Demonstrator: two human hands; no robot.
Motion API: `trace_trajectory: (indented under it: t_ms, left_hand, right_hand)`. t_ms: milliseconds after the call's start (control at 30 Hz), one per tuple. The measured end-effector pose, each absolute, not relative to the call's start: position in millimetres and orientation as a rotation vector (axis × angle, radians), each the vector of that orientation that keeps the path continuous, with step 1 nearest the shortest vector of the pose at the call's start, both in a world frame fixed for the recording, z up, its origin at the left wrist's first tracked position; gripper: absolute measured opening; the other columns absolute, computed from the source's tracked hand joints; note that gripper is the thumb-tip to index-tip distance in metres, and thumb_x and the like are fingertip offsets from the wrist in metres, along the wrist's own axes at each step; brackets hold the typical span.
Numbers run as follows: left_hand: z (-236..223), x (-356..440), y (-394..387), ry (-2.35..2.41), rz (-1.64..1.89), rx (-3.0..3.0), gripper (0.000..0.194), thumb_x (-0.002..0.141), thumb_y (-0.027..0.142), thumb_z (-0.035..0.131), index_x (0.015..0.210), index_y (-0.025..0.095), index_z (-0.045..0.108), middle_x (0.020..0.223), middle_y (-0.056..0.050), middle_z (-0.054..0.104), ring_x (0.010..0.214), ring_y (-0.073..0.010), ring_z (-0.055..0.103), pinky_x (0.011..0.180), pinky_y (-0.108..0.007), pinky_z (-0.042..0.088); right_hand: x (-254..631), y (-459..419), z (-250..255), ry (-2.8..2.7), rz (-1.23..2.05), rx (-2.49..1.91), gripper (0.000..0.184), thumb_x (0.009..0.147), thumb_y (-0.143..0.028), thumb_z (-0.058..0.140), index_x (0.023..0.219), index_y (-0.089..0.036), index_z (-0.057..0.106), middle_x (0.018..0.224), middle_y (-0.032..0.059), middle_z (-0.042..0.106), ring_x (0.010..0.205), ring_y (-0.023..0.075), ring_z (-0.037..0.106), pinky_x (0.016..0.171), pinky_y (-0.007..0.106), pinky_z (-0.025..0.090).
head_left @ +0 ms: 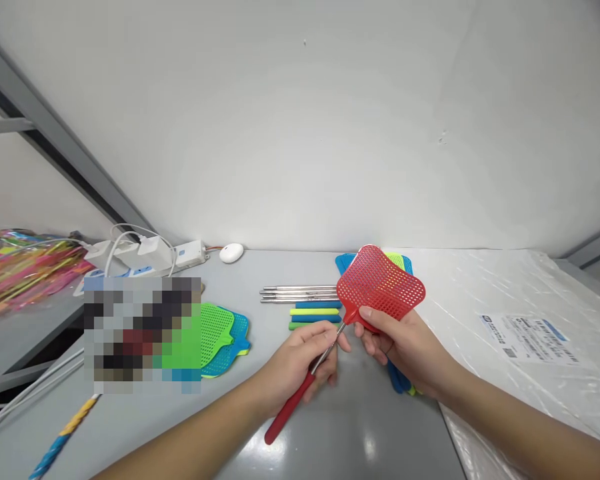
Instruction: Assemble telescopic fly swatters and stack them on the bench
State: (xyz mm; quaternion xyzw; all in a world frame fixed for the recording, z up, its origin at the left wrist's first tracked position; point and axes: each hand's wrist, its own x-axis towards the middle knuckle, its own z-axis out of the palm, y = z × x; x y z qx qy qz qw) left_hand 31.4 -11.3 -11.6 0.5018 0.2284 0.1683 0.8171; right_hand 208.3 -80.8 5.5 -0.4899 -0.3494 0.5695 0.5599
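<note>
A red fly swatter (pixel 380 283) with a perforated head, metal rod and red grip is held at a slant above the table. My left hand (pixel 310 360) is closed around its metal rod, just above the grip. At the base of the head, my right hand (pixel 400 340) pinches the red plastic, thumb on top. Behind the swatter lie several metal rods (pixel 297 294) side by side, and in front of them several blue, yellow and green grips (pixel 314 319). Blue and yellow-green swatter heads (pixel 347 260) show partly behind the red head.
Green and blue swatter heads (pixel 225 340) lie at the left, partly under a blurred patch. Beyond are a power strip with plugs (pixel 155 253), a white oval device (pixel 231 253) and a bag of colourful items (pixel 30 270). A labelled white package (pixel 525 333) covers the right side.
</note>
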Motion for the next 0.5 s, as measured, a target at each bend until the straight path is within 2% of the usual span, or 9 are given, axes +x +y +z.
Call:
trace_trajectory:
  t_ms: [300, 500]
  left_hand:
    - [-11.4, 29.6, -10.4, 0.45, 0.304, 0.995, 0.032, 0.095, 0.042, 0.045, 0.085, 0.017, 0.062, 0.046, 0.011, 0.037, 0.03, -0.0033, 0.029, 0.064, -0.026, 0.046]
    - [-10.5, 23.4, -9.1, 0.383, 0.234, 0.896, 0.031, 0.094, 0.043, 0.048, 0.081, 0.017, 0.06, 0.045, 0.012, 0.033, 0.029, -0.0029, 0.027, 0.064, -0.028, 0.047]
  right_hand:
    - [207.1, -80.9, 8.3, -0.847, 1.342, -1.195, 0.03, 0.086, -0.048, 0.063, 0.074, -0.02, 0.063, 0.071, 0.0007, 0.06, 0.051, 0.0091, 0.047, 0.044, 0.023, 0.033]
    - [213.2, -83.5, 7.4, -1.039, 1.342, -1.251, 0.038, 0.09, -0.05, 0.055, 0.071, -0.018, 0.062, 0.054, -0.0022, 0.049, 0.05, 0.0097, 0.041, 0.049, 0.024, 0.03]
